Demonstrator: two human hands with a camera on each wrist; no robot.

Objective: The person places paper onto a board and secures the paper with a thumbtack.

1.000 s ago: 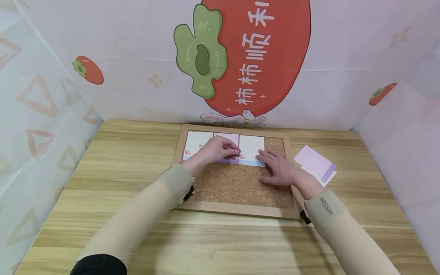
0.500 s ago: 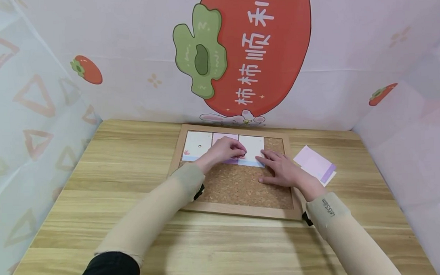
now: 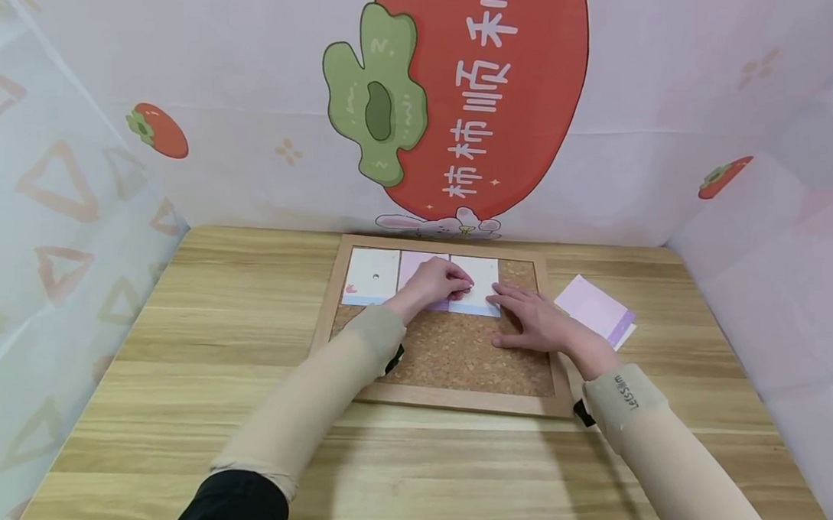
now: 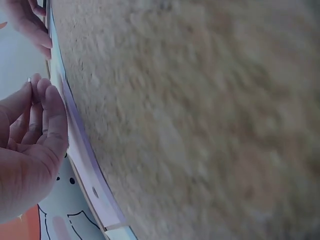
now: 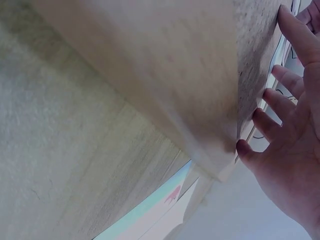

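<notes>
On a wood-framed cork board [image 3: 454, 358], three paper cards stand in a row along the top: a white card [image 3: 371, 261] at left, a purple card [image 3: 411, 263] in the middle, and another white card [image 3: 482, 270] at right. My left hand [image 3: 434, 283], over the middle and right cards, pinches what looks like a thumbtack [image 4: 29, 79] between thumb and forefinger; only a small pale tip shows. With fingers spread, my right hand [image 3: 537, 321] rests on the right card's edge and the cork beside it. A small round tack [image 3: 376, 277] sits in the left card.
To the right of the board, a purple card [image 3: 592, 303] overlaps a white one on the wooden table [image 3: 205, 328]. A fabric backdrop with a big persimmon print [image 3: 501, 119] rises right behind the board.
My left hand has shifted right, from the seam between the middle and right cards onto the right white card, uncovering the left card and its tack. My right hand has stayed nearly in place.
</notes>
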